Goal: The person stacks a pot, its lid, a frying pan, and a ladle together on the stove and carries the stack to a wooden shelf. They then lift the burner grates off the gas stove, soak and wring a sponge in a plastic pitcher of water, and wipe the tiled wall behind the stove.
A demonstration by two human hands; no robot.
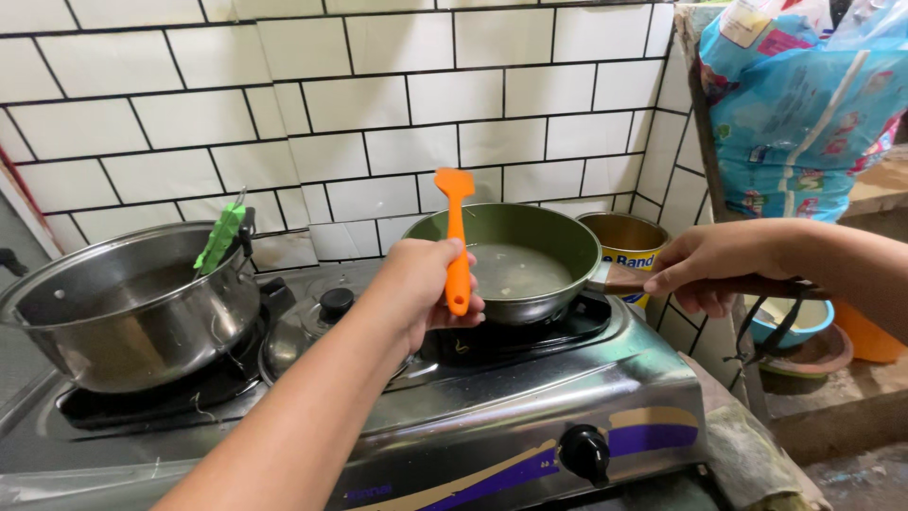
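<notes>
white tiles with dark grout back the steel stove (530,397); your left hand (416,289) has its grip closed round the lower handle of the orange spatula (457,237), blade up, just before the green pan (515,255); your right hand (709,265) is clamped on the pan's wooden handle (624,277), the pan sitting on the burner beyond your left grip; i'd judge it best to keep that handle steady, tip the blade forward from the grip and sweep low through the thin film inside; the steel pot (132,303) sits well off to the left.
</notes>
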